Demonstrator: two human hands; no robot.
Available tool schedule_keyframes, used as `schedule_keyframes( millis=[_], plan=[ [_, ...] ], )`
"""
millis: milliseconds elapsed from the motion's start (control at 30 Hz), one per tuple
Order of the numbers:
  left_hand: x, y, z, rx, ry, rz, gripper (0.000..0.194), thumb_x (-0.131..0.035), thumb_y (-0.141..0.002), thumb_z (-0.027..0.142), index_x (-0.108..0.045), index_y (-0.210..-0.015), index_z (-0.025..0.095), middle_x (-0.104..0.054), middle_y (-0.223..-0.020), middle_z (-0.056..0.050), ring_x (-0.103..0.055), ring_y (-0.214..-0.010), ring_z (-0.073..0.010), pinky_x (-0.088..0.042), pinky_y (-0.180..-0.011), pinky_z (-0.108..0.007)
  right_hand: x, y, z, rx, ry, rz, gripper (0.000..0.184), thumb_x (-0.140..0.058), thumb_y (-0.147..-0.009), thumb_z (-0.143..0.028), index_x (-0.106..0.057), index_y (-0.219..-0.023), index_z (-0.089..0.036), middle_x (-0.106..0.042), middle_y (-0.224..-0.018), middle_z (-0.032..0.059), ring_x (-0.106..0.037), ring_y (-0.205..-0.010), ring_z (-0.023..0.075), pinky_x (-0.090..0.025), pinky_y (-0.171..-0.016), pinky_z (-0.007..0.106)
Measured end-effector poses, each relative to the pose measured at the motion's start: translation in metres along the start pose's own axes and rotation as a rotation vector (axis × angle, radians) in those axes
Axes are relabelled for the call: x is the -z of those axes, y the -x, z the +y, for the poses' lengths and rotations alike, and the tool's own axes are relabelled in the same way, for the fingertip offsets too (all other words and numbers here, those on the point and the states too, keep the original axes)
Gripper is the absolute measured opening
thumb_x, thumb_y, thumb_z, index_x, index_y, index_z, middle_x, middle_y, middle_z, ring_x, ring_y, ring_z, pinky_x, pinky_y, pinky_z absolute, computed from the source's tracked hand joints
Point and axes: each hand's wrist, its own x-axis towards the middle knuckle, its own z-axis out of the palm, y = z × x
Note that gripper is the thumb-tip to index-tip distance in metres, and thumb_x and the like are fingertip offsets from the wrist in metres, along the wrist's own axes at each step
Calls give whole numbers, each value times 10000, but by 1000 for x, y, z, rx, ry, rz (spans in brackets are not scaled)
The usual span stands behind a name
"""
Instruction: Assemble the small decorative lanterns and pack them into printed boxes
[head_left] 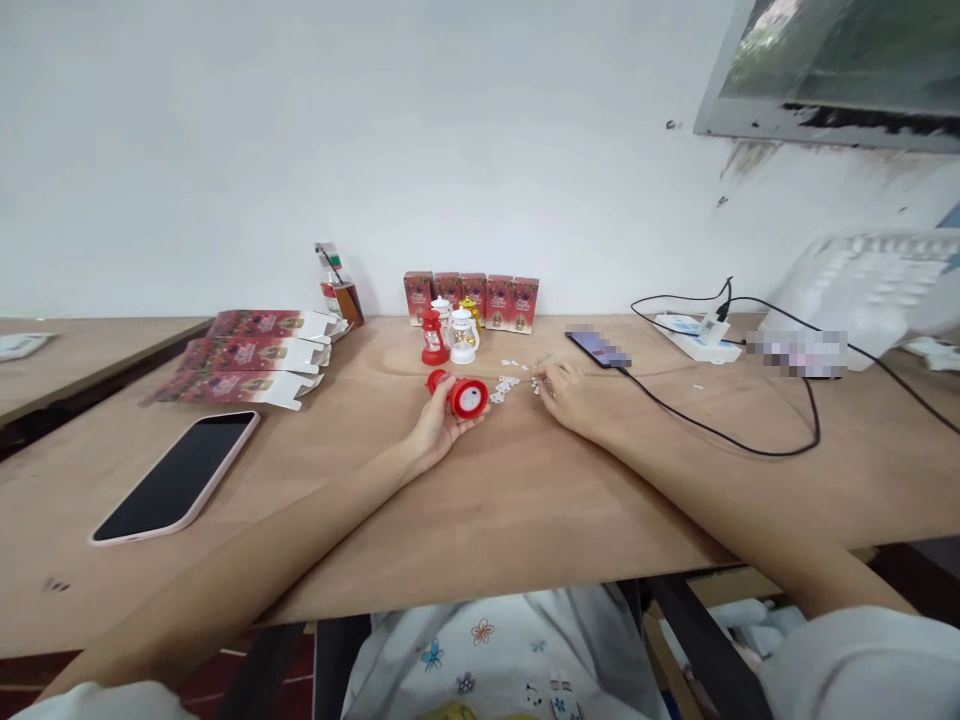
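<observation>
My left hand (439,432) is closed around a small red lantern (456,394), tipped so that its round base with a white disc faces me. Over small white pieces (505,388) scattered on the table, my right hand (564,393) has its fingers bent and drawn together at the tips. Whatever may be between those fingertips is too small to make out. Just behind the held lantern stand another red lantern (433,338), a white lantern (463,337), a second white one (441,308) and a gold one (471,308).
Several printed red boxes (512,303) stand against the wall. Flattened cartons (247,355) and a large phone (180,478) lie left, with a bottle (337,285) behind. To the right are another phone (598,348), a black cable (720,432), a power strip (697,340) and a white basket (840,290).
</observation>
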Motion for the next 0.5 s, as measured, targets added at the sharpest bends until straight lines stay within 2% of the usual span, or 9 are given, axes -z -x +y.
schedule_keyframes(
  millis=[133, 200, 333, 500],
  plan=[
    [2, -2, -1, 28, 2, -7, 253, -513, -867, 406, -582, -913, 167, -693, -843, -63, -696, -689, -185, -557, -639, -275, 6, -29, 1, 8, 249, -249, 296, -355, -924, -191, -591, -1091, -128, -655, -1085, 135, -525, -1042, 261, -362, -876, 372],
    [2, -2, -1, 37, -2, -3, 264, -513, -865, 416, -591, -913, 168, -698, -854, -68, -695, -691, -185, -555, -658, -285, 8, -48, 3, 35, 298, -336, 300, -376, -915, -186, -606, -1095, -119, -664, -1074, 146, -540, -1027, 281, -364, -845, 382],
    [2, -1, 0, 42, 1, 8, 280, -528, -854, 429, -600, -893, 161, -696, -856, -75, -692, -708, -189, -550, -687, -292, 10, -76, 5, 160, 356, -501, 232, -476, -851, -148, -673, -959, -90, -674, -1041, 183, -559, -1021, 310, -358, -830, 396],
    [1, -1, 1, 54, 27, -1, 260, -523, -858, 421, -597, -875, 172, -696, -829, -59, -689, -694, -184, -550, -674, -284, 6, -88, 3, 303, 410, -623, 222, -494, -826, -111, -699, -899, -68, -677, -1029, 207, -565, -1038, 297, -329, -893, 406]
  ],
)
